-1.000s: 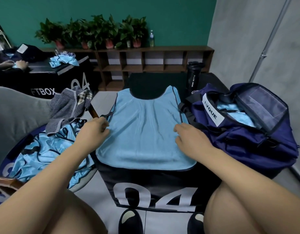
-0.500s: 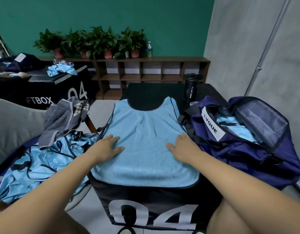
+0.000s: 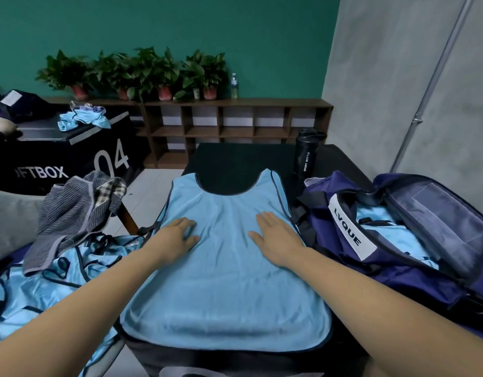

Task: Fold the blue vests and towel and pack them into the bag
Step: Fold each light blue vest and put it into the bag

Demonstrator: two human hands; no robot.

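Fingers [image 3: 265, 219] of the right hand [image 3: 275, 238] lie straight and close together, flat on the light blue sleeveless mesh vest [image 3: 226, 281]. The fingers [image 3: 187, 223] of the left hand [image 3: 175, 236] rest on it too, loosely spread and gripping nothing. The vest is spread flat on the black padded box surface [image 3: 235, 159], neck hole pointing away and hem reaching the near edge.

The step in hand looks like smoothing before any fold is made. To do it well, sweep both palms outward from the middle toward the side edges so the 2 layers lie without trapped ripples, then check that the dark-trimmed armholes line up. A fold along the long axis, 1 side over the other, would likely suit, then a fold across to fit the packing space. The thin cloth will probably slide on itself, so press each crease down before letting go.

The open navy blue duffel bag [image 3: 398, 284] sits just beside the vest on the right, with folded light blue vests [image 3: 382, 227] inside. A heap of unfolded light blue vests [image 3: 31, 295] and a grey striped towel [image 3: 69, 210] wait on the left.
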